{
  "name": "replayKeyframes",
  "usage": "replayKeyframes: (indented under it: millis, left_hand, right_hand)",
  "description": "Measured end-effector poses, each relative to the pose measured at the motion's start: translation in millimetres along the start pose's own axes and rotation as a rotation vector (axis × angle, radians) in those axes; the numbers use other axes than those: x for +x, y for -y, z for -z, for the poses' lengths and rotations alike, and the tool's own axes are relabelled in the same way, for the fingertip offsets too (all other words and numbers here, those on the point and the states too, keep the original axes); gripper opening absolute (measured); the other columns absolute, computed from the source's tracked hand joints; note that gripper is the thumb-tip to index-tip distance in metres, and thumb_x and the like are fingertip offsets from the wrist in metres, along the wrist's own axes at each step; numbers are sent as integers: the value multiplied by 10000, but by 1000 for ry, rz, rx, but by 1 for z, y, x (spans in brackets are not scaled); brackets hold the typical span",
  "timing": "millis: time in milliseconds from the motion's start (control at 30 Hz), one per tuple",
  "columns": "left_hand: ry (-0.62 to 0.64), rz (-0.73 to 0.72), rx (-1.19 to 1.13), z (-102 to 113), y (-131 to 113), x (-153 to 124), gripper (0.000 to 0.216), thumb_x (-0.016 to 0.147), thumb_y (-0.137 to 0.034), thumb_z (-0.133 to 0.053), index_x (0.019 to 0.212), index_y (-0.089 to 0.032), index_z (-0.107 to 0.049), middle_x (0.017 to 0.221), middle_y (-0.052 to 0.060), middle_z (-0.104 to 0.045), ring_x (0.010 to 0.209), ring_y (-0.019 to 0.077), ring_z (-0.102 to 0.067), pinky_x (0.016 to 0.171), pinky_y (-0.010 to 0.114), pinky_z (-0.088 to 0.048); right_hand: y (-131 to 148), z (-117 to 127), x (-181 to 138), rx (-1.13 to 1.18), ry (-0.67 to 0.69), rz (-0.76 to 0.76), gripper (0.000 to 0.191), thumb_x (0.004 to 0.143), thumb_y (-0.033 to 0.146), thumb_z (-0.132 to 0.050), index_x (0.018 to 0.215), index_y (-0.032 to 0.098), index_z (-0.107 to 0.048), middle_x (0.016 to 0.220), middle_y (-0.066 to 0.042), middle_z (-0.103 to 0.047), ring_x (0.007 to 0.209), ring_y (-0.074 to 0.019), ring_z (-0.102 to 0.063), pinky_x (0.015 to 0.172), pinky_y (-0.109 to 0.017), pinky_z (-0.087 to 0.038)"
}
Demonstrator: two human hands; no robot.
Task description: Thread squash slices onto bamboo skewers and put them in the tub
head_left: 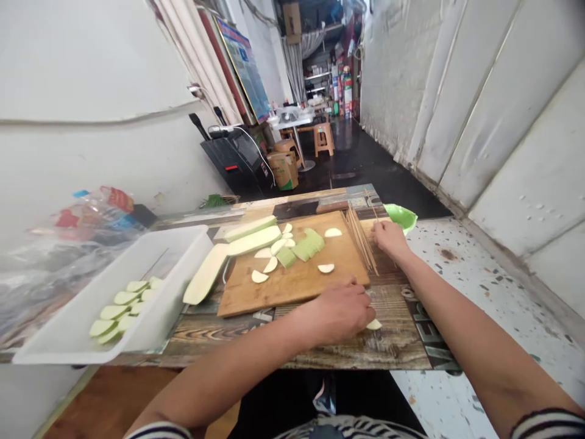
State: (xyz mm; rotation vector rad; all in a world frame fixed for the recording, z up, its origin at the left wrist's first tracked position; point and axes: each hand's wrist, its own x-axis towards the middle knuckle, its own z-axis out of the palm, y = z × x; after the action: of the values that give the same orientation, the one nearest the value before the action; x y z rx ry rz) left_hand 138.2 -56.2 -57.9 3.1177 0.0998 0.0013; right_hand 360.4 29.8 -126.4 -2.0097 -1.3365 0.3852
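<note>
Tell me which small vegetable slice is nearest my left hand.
The pale slice at your left hand; it alone shows outside the cutting board and white tub, where the others lie.

Beyond the far edge of the worktop (388, 344), a black boxy unit (234, 152) is standing beside a cardboard box (282, 171). An orange stool (323, 130) is standing farther back, while plastic bags (55, 256) are lying heaped near the left end.

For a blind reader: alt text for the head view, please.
The right hand appears to pinch a skewer; the left hand is beside a pale vegetable slice, near a wooden cutting board. A white tub holds more slices.
</note>
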Motion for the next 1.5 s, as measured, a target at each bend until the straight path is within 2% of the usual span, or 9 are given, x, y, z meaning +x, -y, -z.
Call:
replayKeyframes:
  millis: [167,400,533,633,733,867,1067,1267,1500]
  left_hand:
    - [-52,99,-308,15,10,1,150,638,-252,-597,758,-161,-602,769,58,-618,774,186,-528,775,316,-374]
    - [-638,614,-1140,26,36,-40,183,717,-253,-496,784,-148,-630,702,40,-630,623,136,-545,571,235,-409]
    - [-967,1067,-941,39,74,-78,226,730,-281,-503,576,-136,-585,484,-1,-526,501,116,-475,485,214,-346]
    - [-1030,1222,-705,43,100,-109,190,698,-278,-566,580,-133,-598,484,-16,-522,577,130,-510,514,202,-351]
    - [-1043,1201,-772,33,115,-122,160,665,-273,-632,729,-129,-657,576,7,-599,673,155,-563,572,207,-394]
    - [-1157,1027,-1212,14,122,-100,314,688,-238,-646,983,-128,-631,707,54,-650,678,145,-601,609,226,-453]
    - [-1313,821,-1766,3,125,-66,186,728,-126,-617,906,-76,-636,788,91,-648,544,63,-555,439,131,-406]
    - [-1427,850,-1970,-5,126,-72,113,749,-79,-591,857,-57,-613,852,127,-654,632,91,-607,503,130,-481]
    - [-1420,949,-1999,5,118,-71,107,766,-93,-576,871,-76,-568,943,158,-657,823,198,-650,700,275,-551]
  right_hand:
    - [4,8,-5,-6,-116,48,432,837,322,-303,796,105,-674,668,-102,-664,644,-190,-591,631,-274,-408]
    - [57,38,-31,31,-243,203,422,837,334,-306,1005,127,-632,742,-86,-665,662,-190,-582,630,-281,-403]
    - [92,41,-57,72,-158,362,359,806,309,-370,1011,148,-617,647,-45,-642,566,-169,-555,572,-269,-390]
    - [97,32,-71,161,-81,317,315,787,280,-382,939,141,-621,540,-14,-586,513,-155,-528,531,-257,-381]
    - [95,21,-81,369,88,204,320,782,277,-373,969,124,-584,479,26,-523,411,-124,-459,440,-231,-353]
    - [105,18,-103,495,188,245,283,752,257,-412,932,142,-597,511,33,-518,394,-96,-409,399,-209,-322]
    - [113,13,-135,401,279,397,365,828,310,-419,1089,133,-602,463,38,-493,417,-103,-433,427,-210,-360]
    - [101,7,-140,304,263,459,373,835,334,-439,1095,153,-636,732,-57,-698,636,-161,-626,572,-241,-486]
    - [103,5,-138,240,277,449,367,850,321,-430,1103,150,-632,1035,-86,-678,907,-198,-639,791,-297,-497]
